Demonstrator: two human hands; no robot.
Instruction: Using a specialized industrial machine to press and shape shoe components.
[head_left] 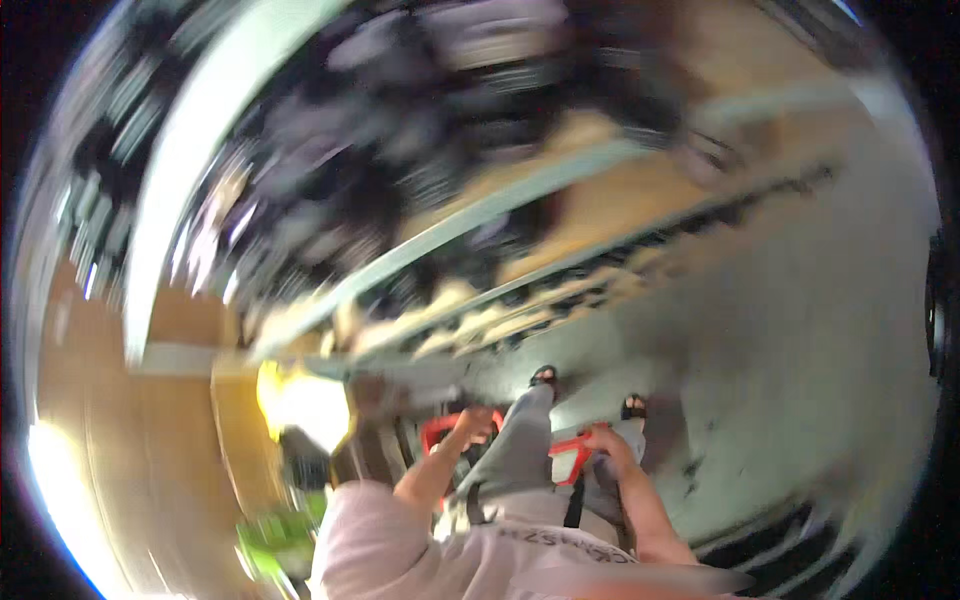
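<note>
My right hand (pixel 603 438) is closed on a red-edged piece with a pale middle (pixel 567 462), held in front of my right thigh; blur hides its exact kind. My left hand (pixel 477 421) is at the upper edge of a red frame (pixel 434 428), beside my left leg. Motion smears its fingers, so whether it grips that frame is unclear. Dark things show within the frame, too blurred to name.
Long shelves with pale metal edges (pixel 480 222) run along the left and front, loaded with blurred dark goods. Cardboard (pixel 110 440) stands at far left, near a bright yellow-edged shape (pixel 305 405) and a green object (pixel 285 540). Grey floor (pixel 780 330) extends to the right.
</note>
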